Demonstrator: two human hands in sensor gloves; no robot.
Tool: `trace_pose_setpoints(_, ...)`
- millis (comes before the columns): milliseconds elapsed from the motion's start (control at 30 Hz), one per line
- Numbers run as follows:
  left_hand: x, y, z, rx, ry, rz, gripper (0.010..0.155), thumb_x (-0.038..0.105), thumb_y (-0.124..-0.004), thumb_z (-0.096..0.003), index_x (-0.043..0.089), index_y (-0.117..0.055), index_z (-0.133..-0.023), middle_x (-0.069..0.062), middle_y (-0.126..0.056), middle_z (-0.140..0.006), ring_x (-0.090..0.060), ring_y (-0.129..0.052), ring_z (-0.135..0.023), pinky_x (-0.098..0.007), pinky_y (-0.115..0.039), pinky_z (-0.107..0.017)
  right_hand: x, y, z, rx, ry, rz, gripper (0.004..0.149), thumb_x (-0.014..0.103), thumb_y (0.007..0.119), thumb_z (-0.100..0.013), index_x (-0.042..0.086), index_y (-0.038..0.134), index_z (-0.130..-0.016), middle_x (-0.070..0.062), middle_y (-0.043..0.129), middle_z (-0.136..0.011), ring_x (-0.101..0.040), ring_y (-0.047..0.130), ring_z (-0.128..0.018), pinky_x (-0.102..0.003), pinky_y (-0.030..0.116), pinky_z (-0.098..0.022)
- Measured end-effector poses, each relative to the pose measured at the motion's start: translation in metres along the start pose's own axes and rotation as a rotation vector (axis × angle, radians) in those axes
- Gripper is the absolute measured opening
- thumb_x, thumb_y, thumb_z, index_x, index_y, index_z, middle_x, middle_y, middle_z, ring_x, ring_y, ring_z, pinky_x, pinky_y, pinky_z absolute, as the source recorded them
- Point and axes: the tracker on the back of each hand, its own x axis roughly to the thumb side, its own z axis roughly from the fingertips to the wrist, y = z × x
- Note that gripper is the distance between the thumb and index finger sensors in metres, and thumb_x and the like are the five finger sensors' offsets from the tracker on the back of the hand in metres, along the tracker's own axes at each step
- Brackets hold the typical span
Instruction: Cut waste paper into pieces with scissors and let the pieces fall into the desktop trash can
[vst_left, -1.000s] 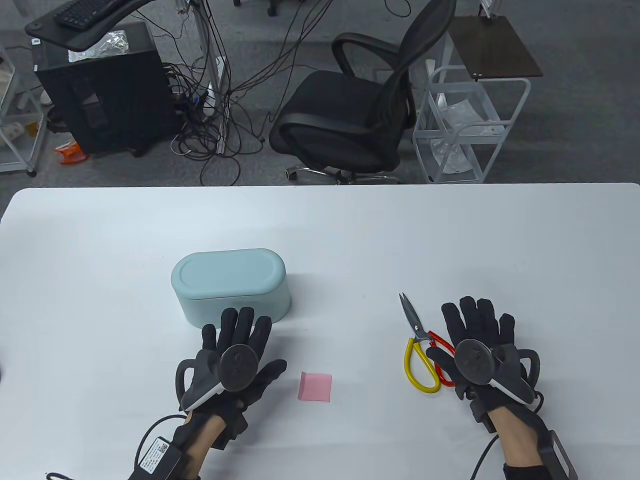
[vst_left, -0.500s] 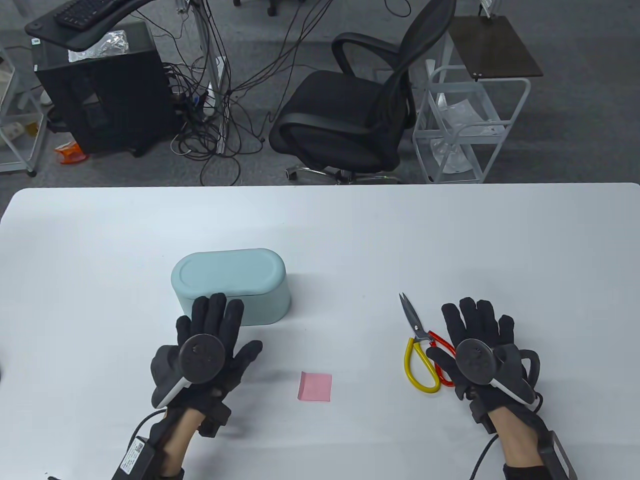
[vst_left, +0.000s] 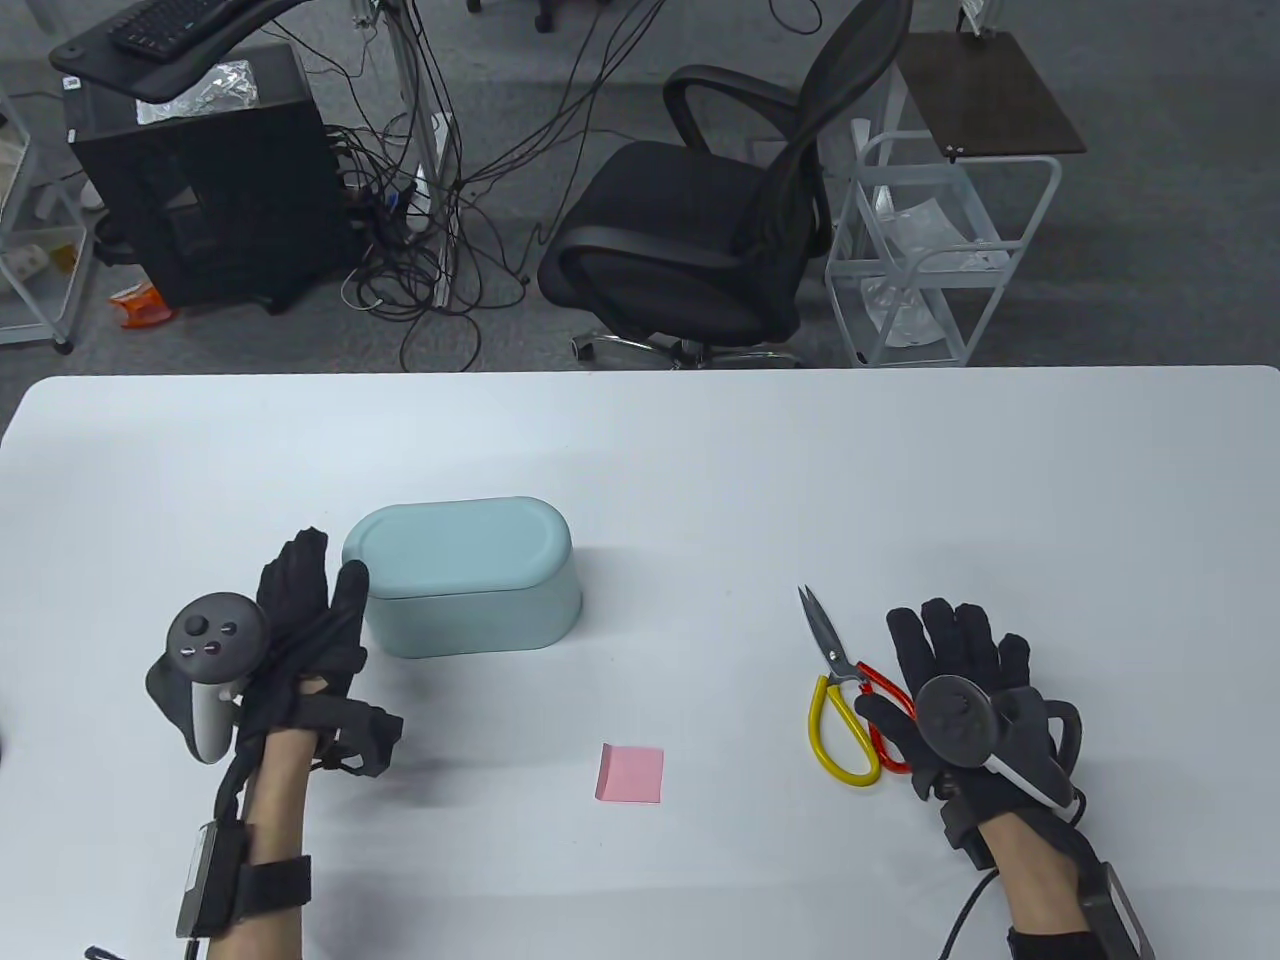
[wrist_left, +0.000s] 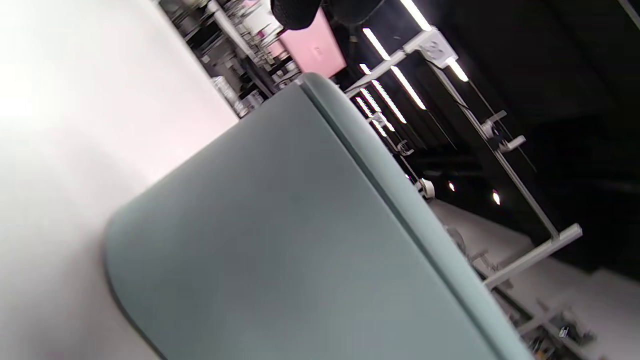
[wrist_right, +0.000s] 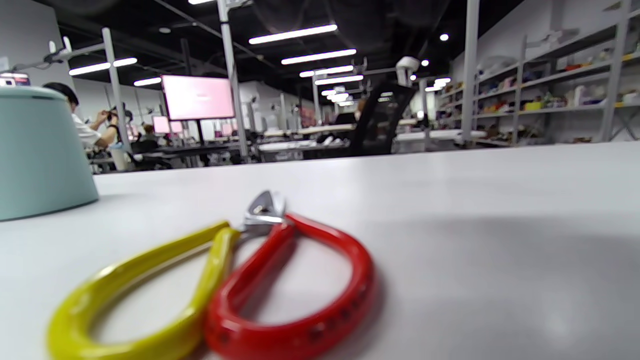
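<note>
The mint-green desktop trash can (vst_left: 462, 575) stands left of centre, its lid down. My left hand (vst_left: 318, 580) is turned on edge at the can's left end, palm towards it and fingers straight; whether it touches is unclear. The can's side (wrist_left: 280, 240) fills the left wrist view, with a fingertip (wrist_left: 297, 7) at the top. A pink square of paper (vst_left: 631, 772) lies flat near the front. Scissors (vst_left: 835, 690) with one yellow and one red handle lie closed on the right. My right hand (vst_left: 950, 640) rests flat on the table, partly over the red handle (wrist_right: 300, 300).
The white table (vst_left: 900, 470) ends at its far edge, with a black office chair (vst_left: 700, 250), a white wire rack (vst_left: 940, 260) and a computer tower (vst_left: 200, 170) with cables on the floor behind. A person sits far back in the right wrist view.
My left hand moved left and forward from in front of the trash can to its left end, rolling onto its side. The right hand, scissors and paper stayed put.
</note>
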Motion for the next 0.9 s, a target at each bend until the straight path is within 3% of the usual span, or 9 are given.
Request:
trace_pose_setpoints(133, -0.015, -0.002, -0.014, -0.039, 0.064, 0.180, 0.095, 0.076, -0.048, -0.0448, 0.015, -0.035, -0.116, -0.016, -0.037, -0.124, -0.046, -0.030, -0.113, -0.065, -0.034, -0.076, 0.000, 0.000, 0.000, 0.001, -0.001, -0.010, 0.085, 0.073, 0.048, -0.039, 0.026, 0.035, -0.110, -0.016, 0.042, -0.119, -0.048, 0.038, -0.106, -0.074, 0.036, -0.071)
trace_pose_setpoints(333, -0.031, -0.013, -0.027, -0.024, 0.160, 0.327, 0.097, 0.078, -0.046, -0.0447, 0.012, -0.034, -0.116, -0.022, -0.042, -0.121, -0.054, -0.045, -0.107, -0.065, -0.041, -0.075, -0.002, -0.003, 0.001, -0.032, -0.013, -0.032, 0.086, 0.073, 0.049, -0.039, 0.026, 0.035, -0.110, -0.016, 0.042, -0.118, -0.048, 0.039, -0.106, -0.074, 0.037, -0.071)
trace_pose_setpoints(500, -0.037, -0.025, -0.033, -0.085, 0.192, 0.436, 0.098, 0.078, -0.046, -0.0448, 0.011, -0.034, -0.116, -0.025, -0.045, -0.119, -0.055, -0.047, -0.106, -0.066, -0.043, -0.074, -0.003, -0.002, 0.001, -0.023, -0.008, -0.036, 0.086, 0.073, 0.049, -0.039, 0.026, 0.036, -0.109, -0.016, 0.043, -0.118, -0.048, 0.040, -0.106, -0.074, 0.037, -0.071)
trace_pose_setpoints(733, -0.037, -0.035, -0.034, -0.114, 0.180, 0.434, 0.097, 0.078, -0.046, -0.0452, 0.012, -0.037, -0.116, -0.021, -0.047, -0.121, -0.051, -0.048, -0.107, -0.064, -0.044, -0.074, -0.003, -0.002, 0.001, -0.022, -0.008, -0.038, 0.086, 0.073, 0.049, -0.039, 0.025, 0.036, -0.109, -0.017, 0.044, -0.118, -0.049, 0.040, -0.105, -0.074, 0.037, -0.071)
trace_pose_setpoints(900, -0.027, -0.059, -0.032, -0.178, 0.160, 0.422, 0.096, 0.077, -0.045, -0.0455, 0.014, -0.034, -0.116, -0.018, -0.042, -0.122, -0.050, -0.044, -0.109, -0.064, -0.042, -0.075, -0.004, -0.003, 0.001, -0.024, -0.010, -0.059, 0.086, 0.073, 0.050, -0.039, 0.025, 0.038, -0.109, -0.017, 0.045, -0.117, -0.048, 0.042, -0.105, -0.074, 0.038, -0.071)
